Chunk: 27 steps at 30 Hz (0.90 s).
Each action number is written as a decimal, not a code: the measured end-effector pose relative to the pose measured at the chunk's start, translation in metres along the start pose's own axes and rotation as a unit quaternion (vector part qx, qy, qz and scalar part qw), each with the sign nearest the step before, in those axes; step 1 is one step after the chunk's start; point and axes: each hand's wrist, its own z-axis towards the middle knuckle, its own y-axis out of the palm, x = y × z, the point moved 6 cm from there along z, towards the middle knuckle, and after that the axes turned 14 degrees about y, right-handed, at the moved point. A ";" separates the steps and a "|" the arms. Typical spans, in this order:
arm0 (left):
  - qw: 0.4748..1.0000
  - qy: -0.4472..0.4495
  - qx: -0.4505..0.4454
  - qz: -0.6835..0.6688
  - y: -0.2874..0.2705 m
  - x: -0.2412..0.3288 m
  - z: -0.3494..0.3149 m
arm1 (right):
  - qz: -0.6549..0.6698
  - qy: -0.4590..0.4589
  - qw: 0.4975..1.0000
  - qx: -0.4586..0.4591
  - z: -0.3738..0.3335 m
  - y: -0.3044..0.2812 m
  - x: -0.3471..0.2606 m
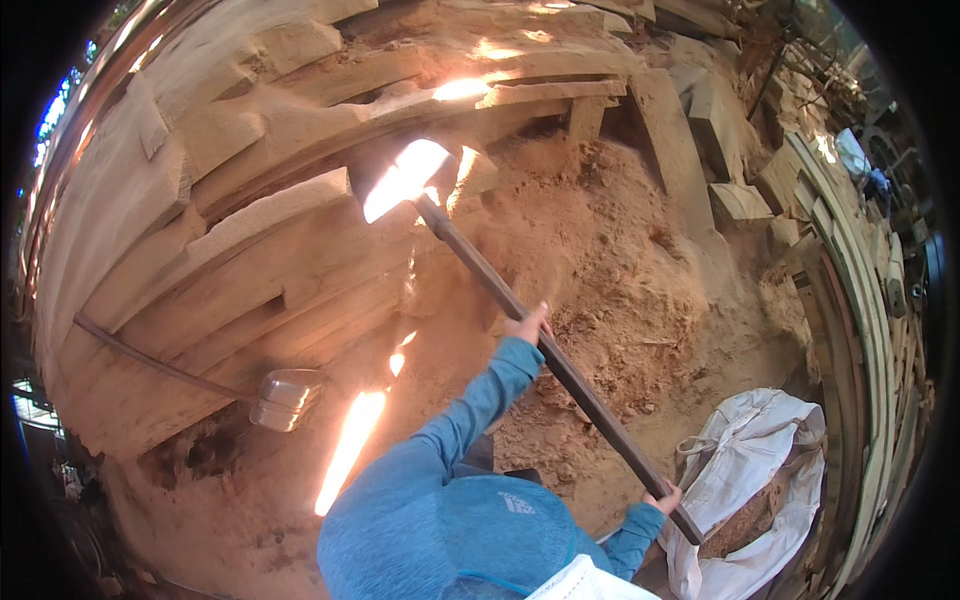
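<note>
My left hand wraps around the middle of the dark wooden shaft of a long-handled tool. Down near the shaft's end, my right hand grips the same tool. It slants from lower right to upper left. Its broad blade glares in sunlight beside the timber; the glare hides whether it is a shovel or a hoe. Under and beyond the shaft spreads a heap of loose brown, crumbly material. A white sack, its mouth agape, lies close to my right hand with brown stuff inside.
Stacked wooden beams line the left and far side. Against the left stack rests another long-handled tool with a shiny metal blade. More timber pieces stand at the far right, and long boards run down the right edge.
</note>
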 end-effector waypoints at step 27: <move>0.974 -0.059 -0.182 -0.121 0.114 0.004 -0.046 | 0.224 0.078 0.968 0.081 -0.089 -0.093 -0.061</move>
